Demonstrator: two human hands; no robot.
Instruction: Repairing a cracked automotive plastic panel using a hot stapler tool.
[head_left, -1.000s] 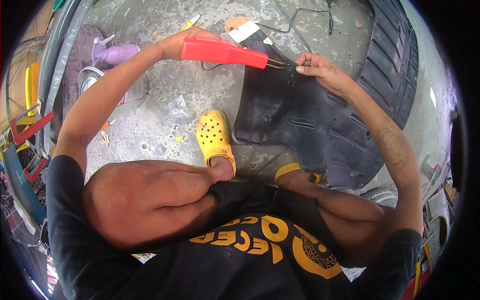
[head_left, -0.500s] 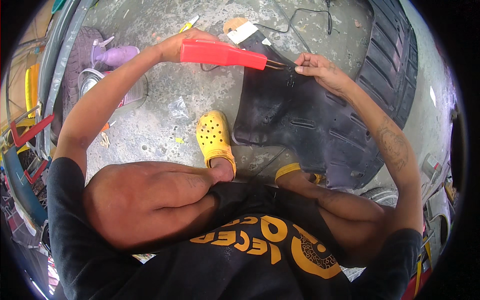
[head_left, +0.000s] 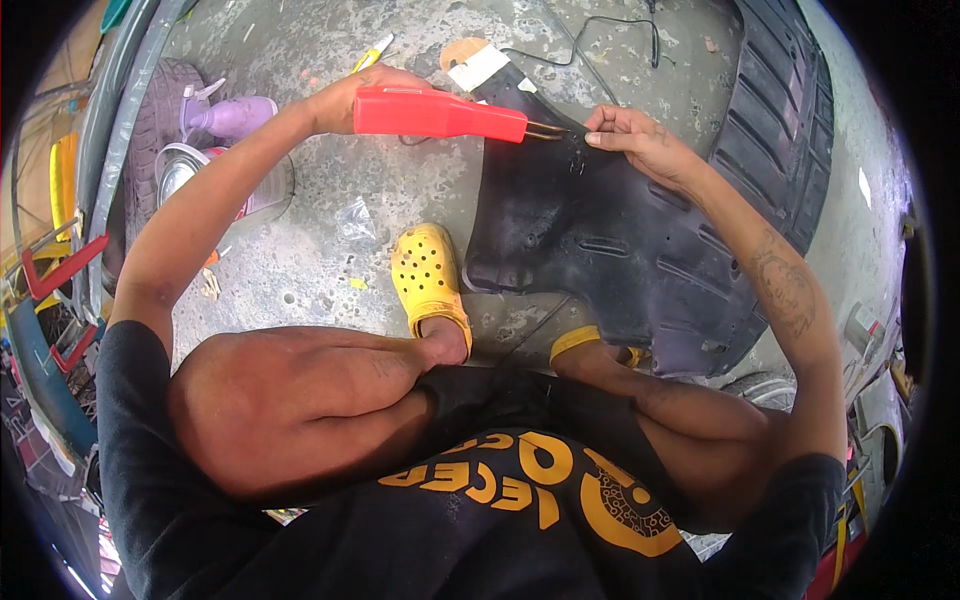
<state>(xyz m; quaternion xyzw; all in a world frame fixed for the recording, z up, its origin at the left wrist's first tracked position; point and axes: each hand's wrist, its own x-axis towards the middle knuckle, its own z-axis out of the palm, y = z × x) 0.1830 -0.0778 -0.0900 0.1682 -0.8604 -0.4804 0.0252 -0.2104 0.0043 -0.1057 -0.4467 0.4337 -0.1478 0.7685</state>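
My left hand (head_left: 380,84) is closed around the handle of a red hot stapler (head_left: 435,112), a plastic-welding gun with two copper-coloured prongs. The prongs point right and reach the upper part of a black moulded plastic panel (head_left: 540,215), close to its edge. Whether the tips touch the plastic, I cannot tell. My right hand (head_left: 635,140) pinches the panel's edge with thumb and fingers, just right of the prongs. Rough marks (head_left: 576,160) show on the plastic below them. White tape (head_left: 477,68) and a brown rounded piece (head_left: 460,50) sit at the panel's top end.
A yellow utility knife (head_left: 373,52) lies beyond my left hand. At left stand a purple spray bottle (head_left: 235,117), a clear tub (head_left: 270,185) and a tyre (head_left: 155,115). A black cord (head_left: 610,20) crosses the far floor. My yellow clog (head_left: 425,275) is beside the panel.
The stapler in my left hand has shifted slightly left and down. My right hand keeps its pinch on the panel, with barely any movement.
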